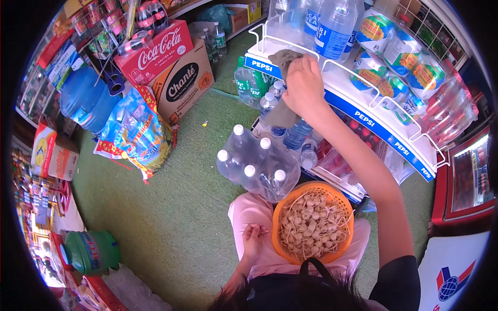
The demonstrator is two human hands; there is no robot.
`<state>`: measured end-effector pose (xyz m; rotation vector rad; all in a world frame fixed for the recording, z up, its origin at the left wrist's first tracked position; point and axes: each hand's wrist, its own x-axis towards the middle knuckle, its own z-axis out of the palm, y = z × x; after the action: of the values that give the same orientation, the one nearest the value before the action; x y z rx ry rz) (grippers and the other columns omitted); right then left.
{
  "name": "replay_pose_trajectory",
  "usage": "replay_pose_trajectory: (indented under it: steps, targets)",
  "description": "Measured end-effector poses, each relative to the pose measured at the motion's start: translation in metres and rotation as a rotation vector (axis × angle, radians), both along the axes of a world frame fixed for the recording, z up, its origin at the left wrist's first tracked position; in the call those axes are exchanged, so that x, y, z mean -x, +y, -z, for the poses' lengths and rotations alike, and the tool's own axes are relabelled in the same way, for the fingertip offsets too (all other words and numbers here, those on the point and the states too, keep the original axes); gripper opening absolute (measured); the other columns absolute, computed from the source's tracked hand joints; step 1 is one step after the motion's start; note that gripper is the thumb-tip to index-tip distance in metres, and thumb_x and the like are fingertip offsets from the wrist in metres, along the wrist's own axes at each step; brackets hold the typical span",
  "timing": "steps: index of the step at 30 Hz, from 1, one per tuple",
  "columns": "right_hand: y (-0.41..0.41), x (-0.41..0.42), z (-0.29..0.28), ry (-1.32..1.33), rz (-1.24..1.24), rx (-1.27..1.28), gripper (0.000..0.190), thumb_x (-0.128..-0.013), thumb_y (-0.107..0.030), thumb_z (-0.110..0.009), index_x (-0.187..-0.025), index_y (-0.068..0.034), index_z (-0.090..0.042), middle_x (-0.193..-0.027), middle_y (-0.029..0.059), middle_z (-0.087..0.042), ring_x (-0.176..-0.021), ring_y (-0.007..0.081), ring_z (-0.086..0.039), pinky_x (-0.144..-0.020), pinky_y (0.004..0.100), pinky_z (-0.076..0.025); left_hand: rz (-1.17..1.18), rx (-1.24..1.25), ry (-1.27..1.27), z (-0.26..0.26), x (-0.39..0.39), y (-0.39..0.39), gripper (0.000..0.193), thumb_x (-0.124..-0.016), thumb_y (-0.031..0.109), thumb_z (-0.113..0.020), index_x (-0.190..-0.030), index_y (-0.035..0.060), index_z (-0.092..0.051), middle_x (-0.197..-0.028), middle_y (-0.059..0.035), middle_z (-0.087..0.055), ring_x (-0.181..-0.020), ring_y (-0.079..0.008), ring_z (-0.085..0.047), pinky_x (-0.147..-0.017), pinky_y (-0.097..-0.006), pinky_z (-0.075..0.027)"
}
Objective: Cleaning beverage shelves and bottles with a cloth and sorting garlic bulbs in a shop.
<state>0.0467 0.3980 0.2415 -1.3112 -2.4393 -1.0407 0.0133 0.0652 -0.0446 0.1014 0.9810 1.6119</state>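
Note:
My right hand point(305, 85) is stretched forward and grips a grey cloth point(286, 112). Part of the cloth lies against the white edge of the display shelf point(342, 76), and the rest hangs below my hand. On my pink-clad thigh rests my left hand point(253, 238), its fingers curled and nothing visible in them. Just right of it, an orange plastic basket point(277, 237) sits on my lap. Small pale bulbs with stringy stalks point(313, 225), like garlic, fill the basket. Beyond my knees stands a shrink-wrapped pack of white-capped bottles point(256, 163).
On the shelf stand large water bottles point(330, 35) and wrapped drink cans point(397, 58); below it are more bottles point(295, 134). Boxes point(184, 81), a bulging printed plastic bag point(136, 128) and a blue water jug point(87, 99) stand ahead left. A green container point(91, 252) is at left.

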Motion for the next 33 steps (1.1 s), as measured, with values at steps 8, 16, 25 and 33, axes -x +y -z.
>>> replay_pose_trajectory:
  steps: [8, 16, 25, 33]
  targets:
    - [0.084, 0.044, -0.026, 0.402, -0.128, 0.657, 0.088, -0.045, -0.043, -0.071, -0.115, 0.005, -0.047, -0.119, 0.0203, -0.05, -0.118, 0.0299, -0.042, -0.098, 0.0451, -0.03, 0.009, -0.01, -0.029, 0.0, -0.001, 0.003, 0.013, -0.092, 0.012, -0.045, -0.09, 0.0027, -0.054, -0.082, -0.0072, -0.059, -0.073, -0.0163, -0.059, -0.069, -0.029, -0.049]
    - [0.053, 0.042, 0.008, 0.285, -0.173, 0.244, 0.1, -0.045, -0.051, -0.075, -0.12, 0.008, -0.044, -0.126, 0.022, -0.044, -0.124, 0.0345, -0.033, -0.106, 0.0367, -0.023, 0.001, 0.047, 0.0, 0.0, 0.0, -0.003, 0.013, -0.093, 0.015, -0.045, -0.091, 0.004, -0.052, -0.084, -0.0067, -0.057, -0.077, -0.0162, -0.058, -0.07, -0.0301, -0.049]
    - [0.09, 0.057, -0.037, 0.228, -0.022, 0.611, 0.096, -0.038, -0.049, -0.075, -0.113, 0.006, -0.051, -0.124, 0.0197, -0.046, -0.123, 0.03, -0.035, -0.098, 0.0384, -0.031, 0.014, 0.01, -0.024, 0.006, -0.002, 0.006, 0.012, -0.092, 0.013, -0.045, -0.09, 0.0038, -0.053, -0.082, -0.0058, -0.059, -0.072, -0.0139, -0.058, -0.064, -0.0255, -0.047]
    - [0.04, 0.045, 0.01, 0.326, -0.17, 0.224, 0.064, -0.072, -0.031, -0.065, -0.12, 0.006, -0.045, -0.126, 0.0198, -0.045, -0.123, 0.0274, -0.038, -0.101, 0.037, -0.031, 0.009, 0.073, 0.046, 0.007, 0.0, 0.003, 0.013, -0.093, 0.016, -0.045, -0.09, 0.0053, -0.053, -0.081, -0.0042, -0.058, -0.07, -0.0126, -0.057, -0.062, -0.0241, -0.045]
